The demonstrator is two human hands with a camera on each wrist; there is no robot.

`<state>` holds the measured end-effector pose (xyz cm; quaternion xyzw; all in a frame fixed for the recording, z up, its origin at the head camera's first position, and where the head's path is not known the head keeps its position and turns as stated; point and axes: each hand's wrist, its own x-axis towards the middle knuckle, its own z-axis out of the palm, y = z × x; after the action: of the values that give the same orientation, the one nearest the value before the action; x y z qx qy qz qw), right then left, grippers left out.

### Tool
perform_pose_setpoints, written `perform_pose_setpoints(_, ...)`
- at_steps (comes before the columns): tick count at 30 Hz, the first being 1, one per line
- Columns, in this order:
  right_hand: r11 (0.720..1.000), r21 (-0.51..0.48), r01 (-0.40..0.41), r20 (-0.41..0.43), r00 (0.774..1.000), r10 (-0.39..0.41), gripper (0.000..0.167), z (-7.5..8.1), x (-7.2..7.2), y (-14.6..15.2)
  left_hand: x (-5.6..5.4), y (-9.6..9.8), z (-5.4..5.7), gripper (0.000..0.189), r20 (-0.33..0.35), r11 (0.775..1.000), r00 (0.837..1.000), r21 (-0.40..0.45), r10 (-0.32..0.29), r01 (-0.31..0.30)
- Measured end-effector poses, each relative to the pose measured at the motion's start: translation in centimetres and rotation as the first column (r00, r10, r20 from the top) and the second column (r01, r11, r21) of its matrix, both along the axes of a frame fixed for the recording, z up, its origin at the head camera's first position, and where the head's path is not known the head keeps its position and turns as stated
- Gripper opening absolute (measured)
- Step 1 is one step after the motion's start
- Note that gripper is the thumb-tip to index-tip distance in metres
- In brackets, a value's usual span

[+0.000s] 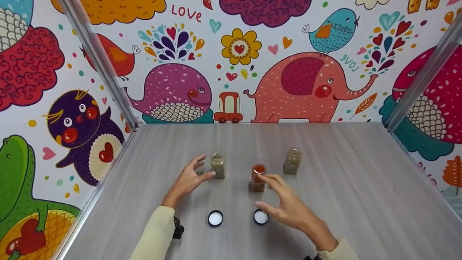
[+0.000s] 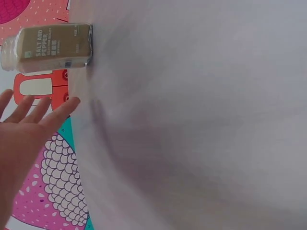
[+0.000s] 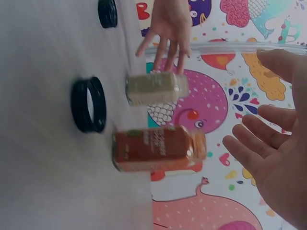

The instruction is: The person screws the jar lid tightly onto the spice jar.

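Note:
An uncapped glass spice jar with greenish-beige powder (image 1: 218, 169) stands upright on the table. Just left of it is my left hand (image 1: 187, 178), fingers spread and apart from the glass. In the left wrist view, a jar (image 2: 55, 47) labelled "SALT AND PEPPER" is beyond the fingertips. My right hand (image 1: 294, 207) hovers by an open jar of red-orange powder (image 1: 257, 183), its fingers overlapping the jar's mouth in the head view. The right wrist view shows a gap between these loose fingers (image 3: 256, 136) and that red jar (image 3: 156, 149). Neither hand holds anything.
A third open jar with beige powder (image 1: 292, 161) stands behind and right of the red one. Two black lids, one to the left (image 1: 215, 219) and another by the right thumb (image 1: 261, 217), lie white liner up. Cartoon-printed walls (image 1: 234, 79) bound the grey table (image 1: 173, 141).

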<state>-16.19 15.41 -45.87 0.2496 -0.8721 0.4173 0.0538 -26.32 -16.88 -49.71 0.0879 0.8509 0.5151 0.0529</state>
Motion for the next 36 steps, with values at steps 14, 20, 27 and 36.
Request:
perform_pose_setpoints(14,0.993,0.088,-0.074,0.090,0.994,0.066,0.071,-2.3,0.0,-3.0,-1.1,1.8,-0.4,0.093,0.034,0.998,0.998,-0.023,0.053,-0.052)
perform_pose_setpoints(20,0.985,0.118,-0.123,0.128,0.986,0.107,0.070,-3.1,0.2,-4.4,-1.3,2.0,-0.6,0.097,0.037,0.998,0.997,0.001,0.060,-0.060)
perform_pose_setpoints(27,0.995,0.041,-0.091,0.301,0.951,0.075,0.071,-3.6,-0.5,-5.9,-1.6,2.7,-0.8,0.099,0.064,0.997,0.996,0.012,0.069,-0.070)
perform_pose_setpoints(36,0.989,0.121,-0.090,0.328,0.944,0.046,0.079,-4.4,-0.2,-8.2,-1.9,3.1,-0.9,0.093,0.067,0.995,0.995,0.056,0.076,-0.079)
